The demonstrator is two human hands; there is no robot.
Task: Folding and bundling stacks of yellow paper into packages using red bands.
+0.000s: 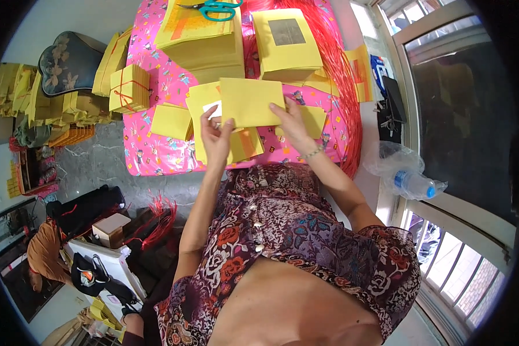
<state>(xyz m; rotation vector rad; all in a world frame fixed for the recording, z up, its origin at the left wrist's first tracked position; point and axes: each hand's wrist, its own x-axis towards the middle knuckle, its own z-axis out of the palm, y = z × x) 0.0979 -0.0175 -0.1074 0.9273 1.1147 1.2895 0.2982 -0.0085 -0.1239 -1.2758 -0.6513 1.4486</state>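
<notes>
In front of me, over the table, I hold a rectangular piece of yellow paper [251, 102]; whether it is one sheet or a thin stack I cannot tell. My right hand [294, 122] pinches its right edge, thumb on the face. At the lower left corner, the thumb of my left hand [215, 137] presses the paper, its other fingers curled beside a small white patch. More yellow paper [205, 147] lies beneath, partly hidden by the held piece. Smaller yellow pieces, one at the left [172, 120] and one at the right [314, 122], flank it.
Tall yellow paper stacks [205, 55] stand at the back, one topped by teal-handled scissors [212, 9]. A tied bundle [130, 88] sits left on the pink patterned tablecloth [141, 155]. Red strands [343, 86] run down the right side. A wrapped bottle [412, 183] lies by the window.
</notes>
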